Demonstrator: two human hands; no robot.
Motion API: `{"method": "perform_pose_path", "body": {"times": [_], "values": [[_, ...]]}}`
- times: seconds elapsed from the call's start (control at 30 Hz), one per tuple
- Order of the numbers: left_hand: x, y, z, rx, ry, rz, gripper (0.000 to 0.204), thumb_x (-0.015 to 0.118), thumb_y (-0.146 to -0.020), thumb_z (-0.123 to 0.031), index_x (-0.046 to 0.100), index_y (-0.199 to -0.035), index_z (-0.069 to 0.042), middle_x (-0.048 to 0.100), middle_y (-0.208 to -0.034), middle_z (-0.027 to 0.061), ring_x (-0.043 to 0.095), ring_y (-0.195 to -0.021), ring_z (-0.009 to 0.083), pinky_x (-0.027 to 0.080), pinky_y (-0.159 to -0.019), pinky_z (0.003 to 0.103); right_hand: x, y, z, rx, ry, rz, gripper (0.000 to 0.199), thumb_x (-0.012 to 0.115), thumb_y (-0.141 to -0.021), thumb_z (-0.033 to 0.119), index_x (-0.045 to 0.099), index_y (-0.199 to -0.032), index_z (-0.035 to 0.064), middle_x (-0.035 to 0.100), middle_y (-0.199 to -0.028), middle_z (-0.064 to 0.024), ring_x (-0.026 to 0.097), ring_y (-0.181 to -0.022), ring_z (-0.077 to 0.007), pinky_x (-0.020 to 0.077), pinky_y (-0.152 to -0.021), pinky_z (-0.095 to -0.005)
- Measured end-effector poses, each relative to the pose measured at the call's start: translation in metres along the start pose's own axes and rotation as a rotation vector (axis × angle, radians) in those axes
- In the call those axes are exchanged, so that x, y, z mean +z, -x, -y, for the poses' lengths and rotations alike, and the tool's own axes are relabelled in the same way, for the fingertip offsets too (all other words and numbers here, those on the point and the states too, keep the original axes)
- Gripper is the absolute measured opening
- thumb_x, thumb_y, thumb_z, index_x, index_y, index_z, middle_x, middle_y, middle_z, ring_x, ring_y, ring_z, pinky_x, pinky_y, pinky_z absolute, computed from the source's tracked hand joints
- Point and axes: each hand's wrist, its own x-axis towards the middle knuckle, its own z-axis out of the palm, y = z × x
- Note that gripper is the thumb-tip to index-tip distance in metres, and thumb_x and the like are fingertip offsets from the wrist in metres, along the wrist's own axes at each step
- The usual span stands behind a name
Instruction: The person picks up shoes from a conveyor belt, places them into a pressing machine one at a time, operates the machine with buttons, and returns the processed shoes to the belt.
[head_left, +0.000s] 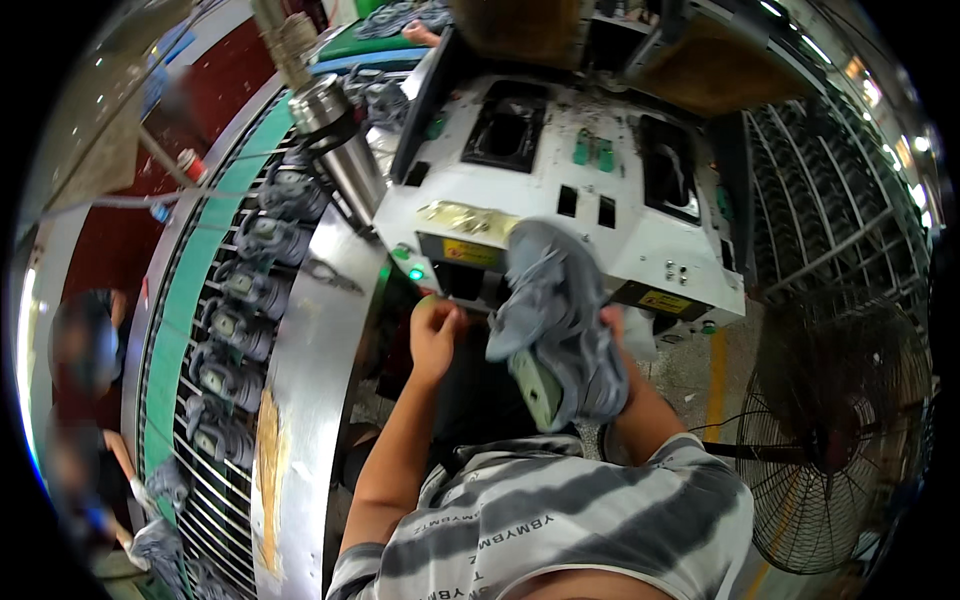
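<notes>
Grey sneakers (pixel 258 290) line the roller conveyor (pixel 224 490), the loosely curled left hand (pixel 434 342) shows nothing in it, and another sneaker (pixel 570 310), gripped along its right side by the right hand (pixel 616 328) alone, could slip or knock the white machine (pixel 640 240) if that hold loosens.

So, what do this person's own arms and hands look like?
Ordinary human ones, no machinery. The left hand is ungloved; the right hand is partly hidden, with no glove showing. The forearms are bare below the short sleeves of a white-and-grey striped shirt with dark lettering.
</notes>
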Motion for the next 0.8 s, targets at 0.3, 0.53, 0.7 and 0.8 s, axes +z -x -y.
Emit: {"method": "perform_pose_path", "body": {"times": [0.3, 0.53, 0.7, 0.8], "values": [[-0.026, 0.055, 0.076, -0.42, 0.082, -0.249, 0.015, 0.058, -0.094, -0.016, 0.061, -0.092, -0.002, 0.062, -0.071, 0.008, 0.058, -0.051, 0.0143, 0.046, -0.046, 0.024, 0.021, 0.006, 0.349, -1.039, 1.263, -0.808, 0.089, 0.076, -0.064, 0.023, 0.041, -0.142, -0.0012, 0.06, -0.123, -0.0126, 0.057, -0.108, -0.0226, 0.0424, -0.093, -0.0309], [-0.023, 0.041, 0.067, -0.497, -0.105, -0.298, 0.014, 0.06, -0.089, -0.017, 0.064, -0.09, -0.003, 0.061, -0.069, 0.0043, 0.056, -0.051, 0.0111, 0.043, -0.046, 0.024, 0.054, -0.062, 0.458, -0.57, 1.993, -1.338, 0.091, 0.072, -0.062, 0.048, 0.047, -0.139, 0.0057, 0.056, -0.13, -0.0214, 0.055, -0.119, -0.034, 0.0429, -0.098, -0.038], [-0.02, 0.033, 0.072, -0.481, -0.298, -0.266, 0.016, 0.062, -0.088, -0.018, 0.066, -0.089, -0.003, 0.062, -0.071, 0.0042, 0.057, -0.057, 0.0126, 0.045, -0.052, 0.026, -0.001, -0.101, 0.457, -0.235, 1.955, -1.532, 0.102, 0.066, -0.064, 0.058, 0.031, -0.149, 0.0144, 0.039, -0.148, -0.0175, 0.04, -0.134, -0.0355, 0.0378, -0.105, -0.0445], [-0.022, 0.032, 0.088, -0.293, -0.576, -0.208, 0.019, 0.062, -0.086, -0.019, 0.068, -0.091, -0.002, 0.067, -0.077, 0.0092, 0.064, -0.064, 0.0181, 0.049, -0.06, 0.029, 0.023, -0.099, 0.424, -0.192, 1.984, -1.52, 0.102, 0.062, -0.069, 0.064, 0.027, -0.151, 0.0152, 0.035, -0.15, -0.018, 0.035, -0.137, -0.0366, 0.0376, -0.105, -0.0471]]}}
